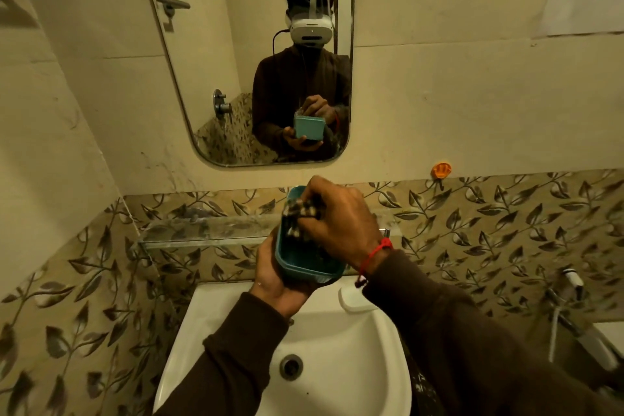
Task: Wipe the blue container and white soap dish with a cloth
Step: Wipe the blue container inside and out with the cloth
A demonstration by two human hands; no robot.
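Observation:
My left hand [275, 275] cups the blue container [297, 258] from below and holds it above the white sink, its open side turned toward me. My right hand [341, 216] is closed on a dark checked cloth [300, 216] and presses it into the container's upper part. A white soap dish [354, 299] rests on the sink's back ledge, just under my right wrist, partly hidden by the sleeve.
The white sink [337, 348] with its drain [291, 366] lies below my hands. A glass shelf [202, 231] runs along the leaf-patterned tiled wall. A mirror [256, 54] hangs above it. An orange hook [441, 169] and a hand sprayer [574, 280] are at the right.

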